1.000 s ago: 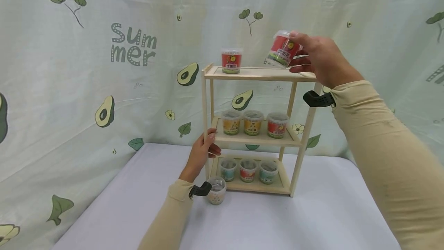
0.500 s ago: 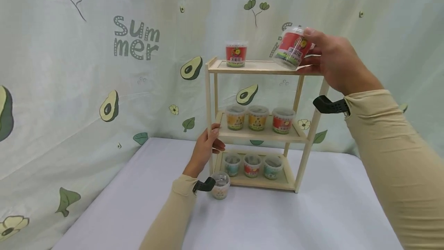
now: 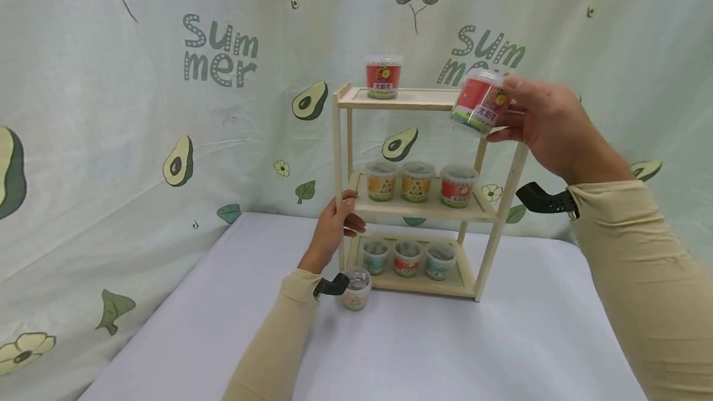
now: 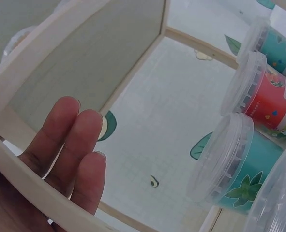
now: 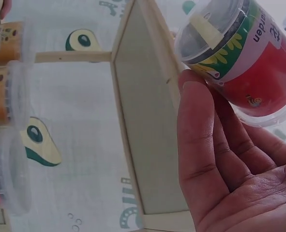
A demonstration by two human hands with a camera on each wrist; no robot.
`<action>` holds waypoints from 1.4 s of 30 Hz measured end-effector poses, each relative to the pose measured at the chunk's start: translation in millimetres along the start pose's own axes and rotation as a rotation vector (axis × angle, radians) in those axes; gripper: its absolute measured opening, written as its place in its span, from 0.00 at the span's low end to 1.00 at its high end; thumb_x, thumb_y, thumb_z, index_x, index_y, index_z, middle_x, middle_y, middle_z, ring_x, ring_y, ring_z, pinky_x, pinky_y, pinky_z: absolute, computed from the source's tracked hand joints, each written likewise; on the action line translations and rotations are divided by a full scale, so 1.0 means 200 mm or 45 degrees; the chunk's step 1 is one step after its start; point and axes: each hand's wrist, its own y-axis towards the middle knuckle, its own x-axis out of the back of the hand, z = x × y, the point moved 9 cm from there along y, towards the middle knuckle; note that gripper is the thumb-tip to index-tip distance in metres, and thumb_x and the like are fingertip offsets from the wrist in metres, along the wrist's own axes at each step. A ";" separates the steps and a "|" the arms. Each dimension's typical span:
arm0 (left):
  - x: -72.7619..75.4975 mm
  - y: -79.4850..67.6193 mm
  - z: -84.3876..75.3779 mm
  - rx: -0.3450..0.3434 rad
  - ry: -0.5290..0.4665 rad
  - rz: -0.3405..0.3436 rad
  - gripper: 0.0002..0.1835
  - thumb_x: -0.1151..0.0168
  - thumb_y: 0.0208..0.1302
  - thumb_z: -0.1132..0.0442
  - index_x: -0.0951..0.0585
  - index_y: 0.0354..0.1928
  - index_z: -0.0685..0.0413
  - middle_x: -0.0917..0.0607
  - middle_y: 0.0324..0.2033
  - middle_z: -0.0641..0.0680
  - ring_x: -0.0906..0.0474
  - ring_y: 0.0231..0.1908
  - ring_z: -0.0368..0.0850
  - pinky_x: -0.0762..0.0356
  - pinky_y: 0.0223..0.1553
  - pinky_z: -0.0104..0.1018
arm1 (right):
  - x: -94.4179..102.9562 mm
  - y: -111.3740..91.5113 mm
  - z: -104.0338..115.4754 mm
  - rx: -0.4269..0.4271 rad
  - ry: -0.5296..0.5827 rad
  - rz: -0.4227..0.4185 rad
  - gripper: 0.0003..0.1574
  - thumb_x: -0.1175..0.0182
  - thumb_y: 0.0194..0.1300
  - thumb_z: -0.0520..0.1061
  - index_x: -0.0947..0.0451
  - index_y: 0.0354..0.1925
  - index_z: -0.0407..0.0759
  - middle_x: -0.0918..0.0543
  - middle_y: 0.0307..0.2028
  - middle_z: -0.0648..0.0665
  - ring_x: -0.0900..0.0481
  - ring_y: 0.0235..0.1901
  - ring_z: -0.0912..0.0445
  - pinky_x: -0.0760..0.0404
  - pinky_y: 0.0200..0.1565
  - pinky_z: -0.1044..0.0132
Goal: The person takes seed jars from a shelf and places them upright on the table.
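Note:
My right hand (image 3: 548,122) pinches a clear-lidded plastic cup (image 3: 480,104) with a red flower label. The cup is tilted and overlaps the right end of the wooden rack's top shelf (image 3: 426,96). In the right wrist view the cup (image 5: 263,72) shows its clear end, with dark material and a pale piece inside. My left hand (image 3: 333,228) grips the rack's left upright (image 3: 338,147) at the middle shelf. The left wrist view shows its fingers (image 4: 84,145) bent past the wooden upright (image 4: 41,198). A matching red cup (image 3: 383,82) stands upright on the top shelf's left end.
The middle shelf bears two yellow-labelled cups (image 3: 417,185) and a red one (image 3: 458,189). Below stand two teal cups (image 3: 440,263) with a red one (image 3: 407,260) between. Another cup (image 3: 356,293) stands on the white table (image 3: 423,345) by the rack's front left leg.
My right hand has moved right and down with the cup, which now overlaps the top shelf's edge. The left hand keeps its grip on the upright. The head view has shifted slightly.

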 end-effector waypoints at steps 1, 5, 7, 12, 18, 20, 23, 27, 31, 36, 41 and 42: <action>0.00 0.00 0.01 0.008 0.006 0.003 0.22 0.56 0.82 0.53 0.30 0.69 0.56 0.16 0.36 0.73 0.16 0.39 0.69 0.21 0.42 0.57 | 0.00 -0.02 -0.02 -0.003 -0.021 0.010 0.21 0.46 0.77 0.46 0.26 0.60 0.34 0.19 0.51 0.39 0.16 0.43 0.48 0.16 0.41 0.61; 0.02 -0.02 0.02 0.030 0.039 -0.019 0.23 0.55 0.81 0.53 0.31 0.70 0.57 0.16 0.35 0.72 0.16 0.38 0.68 0.19 0.40 0.54 | -0.03 -0.08 -0.15 -0.020 -0.082 0.051 0.20 0.49 0.78 0.47 0.28 0.61 0.38 0.20 0.52 0.40 0.17 0.46 0.49 0.17 0.43 0.61; 0.02 -0.02 0.01 0.019 0.042 -0.029 0.23 0.55 0.81 0.53 0.31 0.70 0.57 0.16 0.35 0.73 0.16 0.38 0.69 0.20 0.40 0.56 | -0.04 -0.11 -0.21 -0.026 -0.096 0.068 0.19 0.51 0.79 0.47 0.28 0.59 0.39 0.20 0.52 0.41 0.17 0.46 0.50 0.17 0.44 0.61; 0.00 -0.02 0.00 0.017 0.040 0.007 0.25 0.55 0.81 0.52 0.32 0.70 0.58 0.17 0.37 0.74 0.16 0.39 0.70 0.20 0.41 0.57 | -0.03 -0.22 -0.35 -0.069 -0.118 0.059 0.17 0.54 0.79 0.49 0.25 0.54 0.41 0.19 0.48 0.43 0.17 0.45 0.51 0.18 0.45 0.63; -0.01 -0.04 0.01 0.049 0.024 0.002 0.24 0.55 0.81 0.52 0.31 0.70 0.56 0.17 0.37 0.74 0.16 0.39 0.69 0.20 0.42 0.56 | -0.03 -0.33 -0.50 -0.104 -0.061 0.052 0.18 0.57 0.80 0.48 0.22 0.52 0.44 0.16 0.46 0.46 0.16 0.43 0.53 0.18 0.45 0.63; -0.01 -0.04 0.01 0.039 0.024 -0.004 0.23 0.55 0.81 0.51 0.30 0.69 0.54 0.17 0.37 0.73 0.16 0.38 0.69 0.20 0.41 0.56 | -0.04 -0.36 -0.54 -0.101 -0.034 0.053 0.18 0.57 0.80 0.47 0.21 0.52 0.45 0.16 0.45 0.46 0.15 0.42 0.53 0.18 0.44 0.63; -0.01 -0.03 0.00 0.021 0.028 -0.006 0.23 0.54 0.81 0.51 0.30 0.69 0.54 0.17 0.36 0.74 0.16 0.38 0.70 0.20 0.41 0.56 | -0.06 -0.39 -0.60 -0.098 -0.012 0.057 0.18 0.58 0.81 0.47 0.23 0.52 0.45 0.15 0.44 0.47 0.15 0.42 0.54 0.18 0.44 0.62; -0.01 -0.03 -0.01 0.013 0.032 -0.003 0.24 0.55 0.81 0.53 0.32 0.70 0.58 0.17 0.36 0.74 0.17 0.38 0.71 0.20 0.40 0.56 | -0.08 -0.44 -0.70 -0.115 0.023 0.052 0.17 0.59 0.81 0.47 0.25 0.55 0.46 0.16 0.45 0.47 0.15 0.42 0.54 0.18 0.43 0.62; -0.01 -0.02 -0.02 0.006 0.030 -0.016 0.24 0.55 0.81 0.53 0.32 0.70 0.59 0.17 0.35 0.73 0.17 0.37 0.71 0.20 0.40 0.56 | -0.09 -0.48 -0.78 -0.135 0.046 0.033 0.17 0.58 0.81 0.46 0.25 0.57 0.48 0.16 0.47 0.47 0.15 0.43 0.54 0.17 0.43 0.62; -0.01 -0.02 -0.03 -0.004 0.023 -0.019 0.22 0.55 0.81 0.53 0.30 0.69 0.56 0.17 0.35 0.73 0.17 0.37 0.71 0.20 0.40 0.56 | -0.10 -0.52 -0.85 -0.150 0.021 0.027 0.18 0.57 0.81 0.46 0.25 0.58 0.47 0.15 0.48 0.45 0.15 0.44 0.53 0.17 0.44 0.62; 0.00 0.00 0.02 0.002 0.041 -0.020 0.22 0.56 0.82 0.54 0.31 0.69 0.55 0.17 0.35 0.73 0.17 0.38 0.71 0.20 0.40 0.58 | -0.11 -0.52 -0.90 -0.193 -0.078 -0.013 0.23 0.54 0.81 0.47 0.30 0.65 0.35 0.18 0.50 0.42 0.15 0.45 0.51 0.17 0.45 0.61; 0.01 0.01 0.05 0.007 0.043 -0.026 0.22 0.56 0.82 0.54 0.31 0.70 0.55 0.17 0.35 0.73 0.17 0.38 0.71 0.20 0.40 0.58 | -0.12 -0.53 -0.91 -0.214 -0.100 -0.018 0.25 0.53 0.81 0.48 0.32 0.66 0.33 0.18 0.51 0.41 0.15 0.46 0.51 0.17 0.45 0.61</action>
